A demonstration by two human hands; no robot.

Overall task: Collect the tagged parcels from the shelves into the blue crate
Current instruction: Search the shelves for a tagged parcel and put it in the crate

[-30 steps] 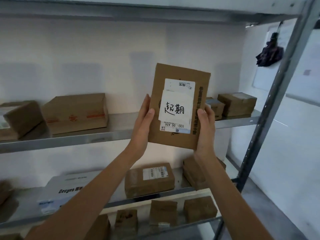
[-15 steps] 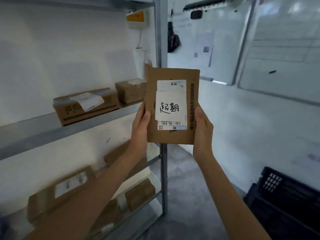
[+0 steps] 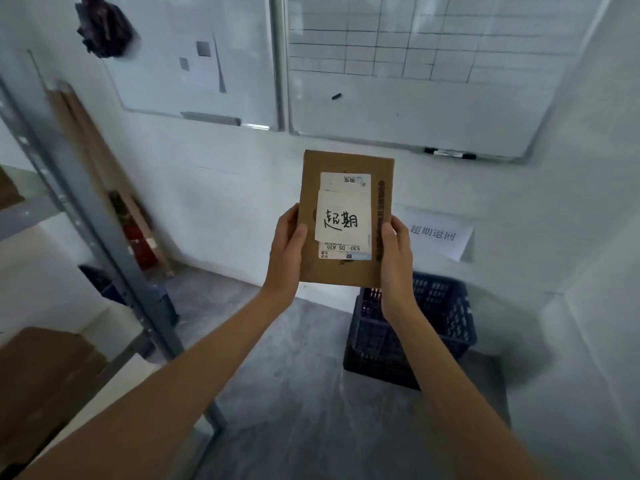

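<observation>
While both hands grip the tagged parcel, the blue crate sits on grey floor.

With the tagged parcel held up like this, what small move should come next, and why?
Probably lower the parcel forward and down toward the blue crate. Left hand and right hand grip its edges, its handwritten tag shows, and the crate sits on the floor just beyond.

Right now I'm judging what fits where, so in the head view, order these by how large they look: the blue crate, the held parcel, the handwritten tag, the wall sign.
1. blue crate
2. parcel, though nearer the camera, so unsure
3. handwritten tag and wall sign look alike
</observation>
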